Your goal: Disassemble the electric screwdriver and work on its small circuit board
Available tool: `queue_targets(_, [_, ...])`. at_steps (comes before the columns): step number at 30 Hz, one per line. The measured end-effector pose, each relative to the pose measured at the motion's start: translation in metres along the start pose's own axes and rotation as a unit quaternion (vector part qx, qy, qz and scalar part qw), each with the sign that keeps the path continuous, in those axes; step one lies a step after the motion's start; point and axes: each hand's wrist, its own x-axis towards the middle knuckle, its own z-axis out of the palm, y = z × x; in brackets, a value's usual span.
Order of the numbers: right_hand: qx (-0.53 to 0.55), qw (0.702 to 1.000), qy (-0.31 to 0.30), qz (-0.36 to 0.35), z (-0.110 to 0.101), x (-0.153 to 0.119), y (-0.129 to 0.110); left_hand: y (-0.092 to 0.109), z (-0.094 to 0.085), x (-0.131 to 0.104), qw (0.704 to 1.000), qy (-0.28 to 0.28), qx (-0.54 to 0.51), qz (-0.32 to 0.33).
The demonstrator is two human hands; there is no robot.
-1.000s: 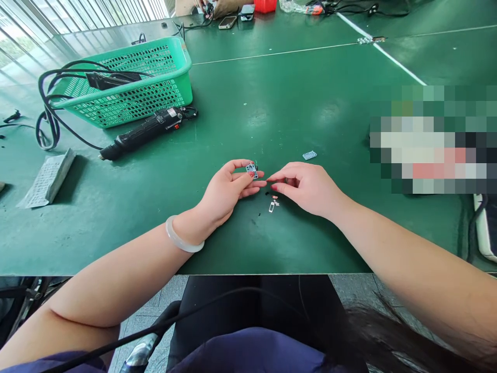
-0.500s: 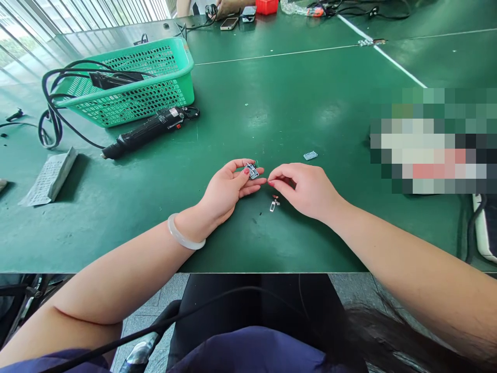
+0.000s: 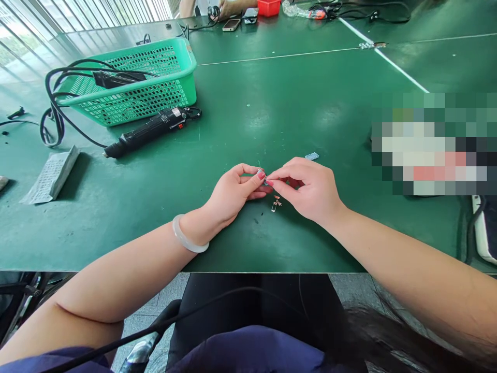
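Between thumb and fingers, my left hand (image 3: 236, 191) holds a small grey-blue part (image 3: 260, 171), mostly covered by the thumb. My right hand (image 3: 308, 186) is pinched, its thumb and index fingertips meeting the part at my left fingertips; whatever lies in that pinch is too small to make out. On the green table just below the hands are a small metal frame piece (image 3: 274, 206) and a tiny reddish bit (image 3: 277, 197). A flat grey-blue piece (image 3: 311, 156) rests behind my right hand.
A black electric screwdriver (image 3: 153, 129) lies at the left, before a green basket (image 3: 134, 98) with black cables. Further left is a wrapped grey block (image 3: 50, 176). At the far edge are a person's hands (image 3: 229, 8), a phone (image 3: 232, 25) and a red box (image 3: 268, 7).
My left hand has moved slightly right and its thumb now covers more of the part. My right fingertips have come up against it. The whole view has shifted a little.
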Motion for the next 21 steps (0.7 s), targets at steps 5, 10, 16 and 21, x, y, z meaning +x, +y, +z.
queue_targets(5, [0.025, 0.999, 0.015, -0.012, 0.002, -0.0013, 0.0019, 0.0002, 0.0011, -0.002, 1.0, 0.0, -0.004, -0.002])
queue_targets(10, [0.018, 1.0, 0.017, -0.009, 0.002, -0.0023, 0.0002, -0.0004, 0.0002, -0.0023, 1.0, -0.001, -0.01, 0.001])
queue_targets(16, [0.019, 1.0, 0.019, -0.009, 0.0015, -0.002, -0.0003, -0.001, -0.0014, -0.0005, 1.0, -0.007, -0.015, 0.005])
queue_targets(21, [0.022, 0.999, 0.017, -0.016, 0.0006, -0.0012, -0.0006, -0.0013, -0.0011, -0.0009, 1.0, -0.011, -0.016, 0.005])
